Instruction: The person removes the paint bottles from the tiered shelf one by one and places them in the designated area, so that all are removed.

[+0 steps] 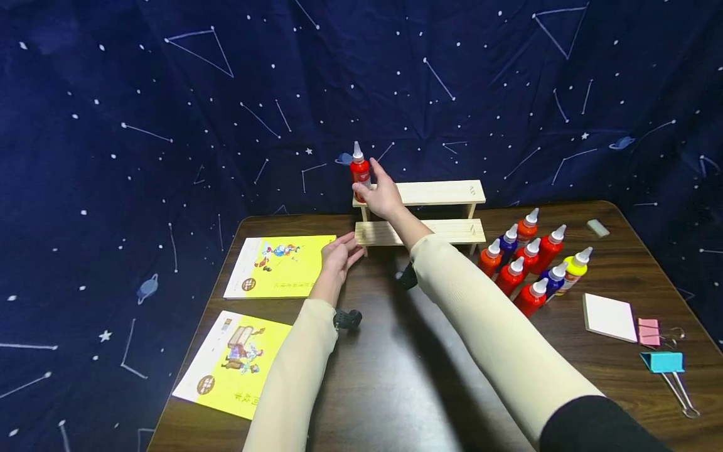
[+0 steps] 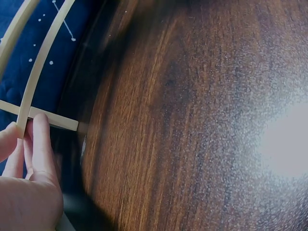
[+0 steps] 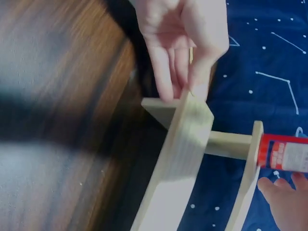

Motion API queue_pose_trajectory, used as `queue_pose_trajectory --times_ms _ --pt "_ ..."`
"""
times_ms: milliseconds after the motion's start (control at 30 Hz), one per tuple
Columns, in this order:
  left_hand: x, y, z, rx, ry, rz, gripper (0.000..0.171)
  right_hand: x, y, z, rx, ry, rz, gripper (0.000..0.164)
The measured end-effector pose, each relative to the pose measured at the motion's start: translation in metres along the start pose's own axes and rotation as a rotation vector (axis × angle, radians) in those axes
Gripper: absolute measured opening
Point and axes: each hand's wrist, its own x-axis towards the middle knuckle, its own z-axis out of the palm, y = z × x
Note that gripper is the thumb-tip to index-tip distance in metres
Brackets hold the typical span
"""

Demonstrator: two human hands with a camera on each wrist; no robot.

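Note:
A red paint bottle [image 1: 359,171] with a white nozzle stands upright at the left end of the upper tier of a two-tier wooden shelf [image 1: 435,193]. Beside it is my right hand [image 1: 384,196], thumb and fingers spread apart; the thumb overlaps the bottle's lower part in the head view. In the right wrist view a narrow gap shows between the fingertips [image 3: 265,185] and the red bottle [image 3: 284,153]. My left hand [image 1: 337,256] pinches the left end of the lower board [image 3: 180,144] between thumb and fingers.
Several red, orange, blue and yellow paint bottles [image 1: 530,251] stand right of the shelf. Farther right lie an eraser [image 1: 598,228], a white pad [image 1: 610,317], a pink clip [image 1: 649,332] and a teal binder clip [image 1: 663,362]. Two yellow books [image 1: 307,267] lie at left.

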Motion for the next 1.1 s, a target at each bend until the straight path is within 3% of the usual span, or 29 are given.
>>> queue_pose_trajectory --times_ms 133,367,467,667,800,900,1100 --pt "0.001 -0.001 0.002 -0.003 -0.001 0.001 0.033 0.0 0.0 0.008 0.009 0.037 0.027 0.071" --pt "0.002 -0.004 0.002 0.001 -0.007 -0.014 0.033 -0.004 0.003 0.016 -0.025 0.158 0.041 0.051" --pt "0.001 -0.003 0.001 0.006 0.0 -0.009 0.033 -0.007 0.007 0.019 0.057 0.169 0.016 0.048" --pt "0.0 -0.001 0.001 -0.001 0.005 -0.01 0.034 -0.027 0.013 0.018 0.34 0.166 -0.012 0.045" --pt "0.001 -0.001 0.0 -0.003 0.001 -0.013 0.035 -0.057 0.02 0.004 0.472 0.218 -0.054 0.045" --pt "0.001 -0.001 0.0 -0.002 -0.001 -0.016 0.035 -0.091 0.024 -0.015 0.532 0.252 -0.074 0.046" --pt "0.003 -0.001 0.0 -0.001 -0.003 -0.028 0.036 -0.174 0.046 -0.056 0.491 0.306 -0.032 0.049"
